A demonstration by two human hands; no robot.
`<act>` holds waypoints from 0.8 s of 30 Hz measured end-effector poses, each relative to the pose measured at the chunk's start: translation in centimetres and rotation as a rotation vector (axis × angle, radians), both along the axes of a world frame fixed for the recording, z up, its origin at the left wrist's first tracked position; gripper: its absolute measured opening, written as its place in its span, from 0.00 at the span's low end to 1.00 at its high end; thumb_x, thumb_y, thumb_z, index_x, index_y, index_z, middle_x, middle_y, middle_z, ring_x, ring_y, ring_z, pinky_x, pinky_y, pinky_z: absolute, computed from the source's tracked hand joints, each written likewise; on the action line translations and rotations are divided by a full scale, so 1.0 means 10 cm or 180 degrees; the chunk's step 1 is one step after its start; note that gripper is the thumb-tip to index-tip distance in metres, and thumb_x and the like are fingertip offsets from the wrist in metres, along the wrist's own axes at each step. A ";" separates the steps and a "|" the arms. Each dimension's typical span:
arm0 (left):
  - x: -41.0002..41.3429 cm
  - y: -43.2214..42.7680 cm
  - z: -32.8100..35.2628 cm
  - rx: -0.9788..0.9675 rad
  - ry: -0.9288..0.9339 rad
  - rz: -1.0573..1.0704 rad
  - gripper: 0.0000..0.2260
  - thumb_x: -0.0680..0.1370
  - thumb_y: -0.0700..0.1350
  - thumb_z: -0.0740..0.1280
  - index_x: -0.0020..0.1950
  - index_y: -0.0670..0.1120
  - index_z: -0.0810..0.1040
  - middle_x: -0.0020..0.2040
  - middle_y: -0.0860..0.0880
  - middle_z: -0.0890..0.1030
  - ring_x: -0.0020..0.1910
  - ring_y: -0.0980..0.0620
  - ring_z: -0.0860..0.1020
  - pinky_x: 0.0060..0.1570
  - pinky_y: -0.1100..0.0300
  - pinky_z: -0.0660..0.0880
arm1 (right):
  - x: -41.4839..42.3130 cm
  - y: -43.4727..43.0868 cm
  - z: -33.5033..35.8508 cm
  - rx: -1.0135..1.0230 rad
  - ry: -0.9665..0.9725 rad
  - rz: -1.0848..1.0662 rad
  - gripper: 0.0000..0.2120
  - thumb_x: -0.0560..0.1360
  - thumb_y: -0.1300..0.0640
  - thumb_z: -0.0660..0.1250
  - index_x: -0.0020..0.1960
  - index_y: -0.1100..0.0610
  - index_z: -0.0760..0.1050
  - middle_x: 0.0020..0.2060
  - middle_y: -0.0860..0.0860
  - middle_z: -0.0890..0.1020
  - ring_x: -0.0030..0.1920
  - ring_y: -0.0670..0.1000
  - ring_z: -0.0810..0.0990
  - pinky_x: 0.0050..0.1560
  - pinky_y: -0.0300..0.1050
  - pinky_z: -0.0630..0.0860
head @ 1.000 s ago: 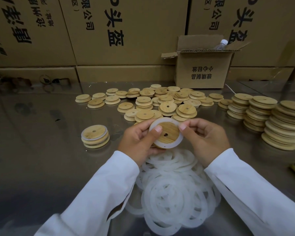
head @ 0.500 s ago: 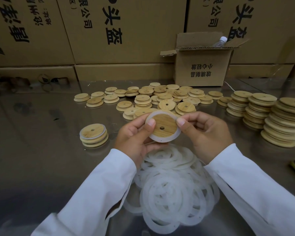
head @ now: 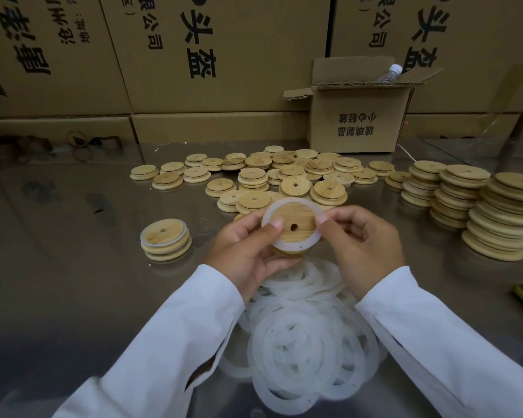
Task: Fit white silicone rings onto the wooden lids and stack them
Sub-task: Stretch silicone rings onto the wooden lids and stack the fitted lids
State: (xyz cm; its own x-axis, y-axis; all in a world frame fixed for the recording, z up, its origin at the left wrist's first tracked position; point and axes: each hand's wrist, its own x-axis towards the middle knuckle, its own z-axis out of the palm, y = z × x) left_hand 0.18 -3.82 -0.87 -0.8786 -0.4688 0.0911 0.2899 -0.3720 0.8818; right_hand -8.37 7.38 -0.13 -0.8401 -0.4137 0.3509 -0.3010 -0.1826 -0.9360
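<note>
While both hands hold one lid [head: 296,220] up at frame centre, a ring [head: 287,245] already lies round its raised inner step. The left hand [head: 248,251] cups the lid from below and left, fingers [head: 272,227] curled, thumb tip on the ring's left edge. The right hand [head: 360,245] pinches the right edge, thumb on the ring there. Neither hand is open; both are closed on this lid.

Step in hand, by my read, is seating the ring. It looks nearly flat all round, so this lid is close to done. To do it well:
- walk the thumbs round the rim, turning the lid
- press the ring down against the wider shoulder
- check the far edge, since soft silicone may lift opposite the press
- don't stretch it

It would then go on the short stack [head: 165,239] at left centre, whose top lid shows its ring upward, so match that.

Spare rings lie in a pile [head: 308,342] on the desk [head: 73,282], just below the hands. Loose lids [head: 284,173] spread behind, and taller lid stacks [head: 495,215] stand at right. Whether those have rings, I cannot tell.
</note>
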 end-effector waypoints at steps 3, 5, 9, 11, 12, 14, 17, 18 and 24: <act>-0.01 0.00 -0.01 -0.0035 -0.0127 0.0003 0.21 0.65 0.39 0.67 0.57 0.38 0.76 0.52 0.38 0.82 0.49 0.44 0.82 0.46 0.53 0.80 | 0.00 0.00 -0.01 0.0063 -0.0023 0.0016 0.08 0.71 0.64 0.69 0.36 0.54 0.78 0.33 0.48 0.80 0.32 0.39 0.76 0.36 0.26 0.72; -0.02 0.00 -0.03 -0.0026 -0.0133 0.0058 0.18 0.65 0.40 0.67 0.54 0.38 0.78 0.49 0.39 0.83 0.47 0.45 0.82 0.45 0.55 0.81 | 0.00 0.01 -0.02 0.0133 0.0037 0.0111 0.08 0.71 0.64 0.69 0.36 0.54 0.78 0.34 0.48 0.80 0.34 0.40 0.77 0.37 0.27 0.73; -0.03 -0.02 -0.05 -0.0154 -0.0150 0.0255 0.16 0.66 0.44 0.67 0.51 0.39 0.80 0.46 0.41 0.83 0.45 0.47 0.82 0.42 0.58 0.80 | 0.00 0.01 -0.02 0.0211 0.0097 0.0208 0.07 0.70 0.62 0.70 0.35 0.53 0.79 0.33 0.47 0.81 0.36 0.43 0.78 0.40 0.31 0.75; -0.02 -0.02 -0.04 -0.0238 -0.0129 0.0274 0.16 0.66 0.44 0.68 0.51 0.39 0.80 0.44 0.42 0.84 0.43 0.48 0.83 0.40 0.60 0.79 | -0.02 0.01 -0.02 0.0191 0.0057 0.0199 0.06 0.70 0.62 0.70 0.35 0.54 0.79 0.33 0.49 0.81 0.36 0.45 0.78 0.40 0.31 0.75; -0.01 -0.03 -0.04 -0.0277 -0.0115 0.0277 0.16 0.66 0.44 0.68 0.51 0.40 0.80 0.43 0.43 0.84 0.43 0.48 0.83 0.39 0.60 0.79 | -0.02 0.01 -0.01 0.0193 0.0054 0.0201 0.06 0.70 0.62 0.71 0.35 0.54 0.78 0.33 0.50 0.81 0.36 0.46 0.77 0.40 0.31 0.75; 0.00 -0.02 -0.03 -0.0341 -0.0072 0.0290 0.14 0.67 0.44 0.68 0.50 0.41 0.80 0.43 0.44 0.84 0.42 0.49 0.83 0.37 0.60 0.79 | -0.04 0.02 0.00 0.0206 0.0093 0.0227 0.07 0.70 0.62 0.71 0.35 0.54 0.78 0.33 0.50 0.80 0.35 0.45 0.77 0.39 0.30 0.74; 0.00 -0.02 -0.02 -0.0377 -0.0018 0.0329 0.13 0.67 0.44 0.67 0.50 0.42 0.81 0.44 0.45 0.84 0.44 0.49 0.83 0.40 0.59 0.79 | -0.05 0.03 0.02 0.0211 0.0190 0.0284 0.08 0.70 0.63 0.70 0.34 0.53 0.77 0.31 0.48 0.79 0.33 0.42 0.76 0.39 0.30 0.73; 0.00 -0.01 -0.02 -0.0349 -0.0007 0.0333 0.14 0.67 0.44 0.67 0.51 0.42 0.80 0.45 0.45 0.84 0.45 0.48 0.83 0.41 0.59 0.79 | -0.05 0.03 0.03 0.0206 0.0215 0.0299 0.09 0.70 0.63 0.70 0.34 0.53 0.77 0.30 0.47 0.79 0.33 0.42 0.75 0.38 0.30 0.72; 0.00 0.00 0.01 0.0098 0.0083 0.0302 0.16 0.69 0.44 0.65 0.54 0.40 0.79 0.50 0.41 0.83 0.52 0.44 0.81 0.49 0.53 0.79 | -0.02 0.04 0.09 0.0160 0.0271 0.0401 0.07 0.70 0.62 0.70 0.35 0.55 0.78 0.32 0.49 0.80 0.33 0.41 0.76 0.38 0.29 0.73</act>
